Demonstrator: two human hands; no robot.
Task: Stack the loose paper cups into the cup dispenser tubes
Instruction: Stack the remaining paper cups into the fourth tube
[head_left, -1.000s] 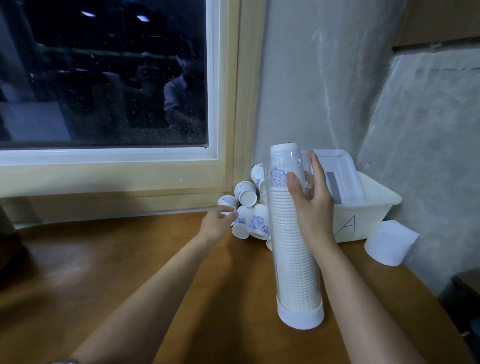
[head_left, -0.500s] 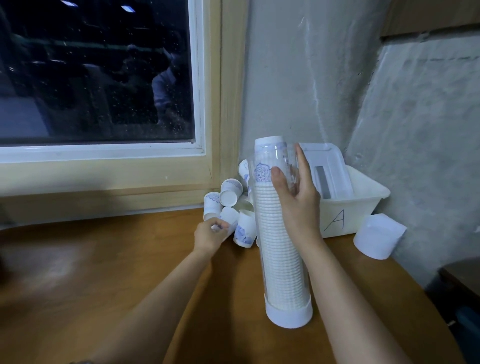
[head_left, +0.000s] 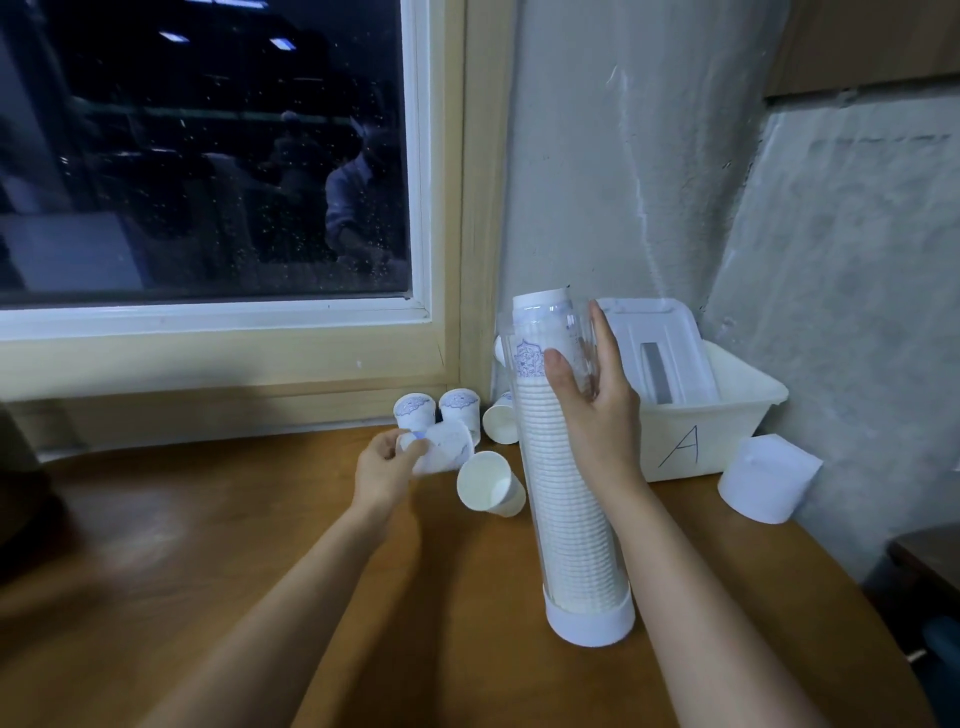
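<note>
White paper cups (head_left: 415, 410) bear blue-purple ornament; clear tube (head_left: 566, 467), white cap (head_left: 589, 626); brown table (head_left: 208, 545).

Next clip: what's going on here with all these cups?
A person is filling a clear dispenser tube that stands upright on the wooden table. The right hand grips the tube near its top, and the stack inside already reaches the top. The left hand holds one paper cup beside the loose cups left in the corner by the window. A white bin marked A sits behind.
</note>
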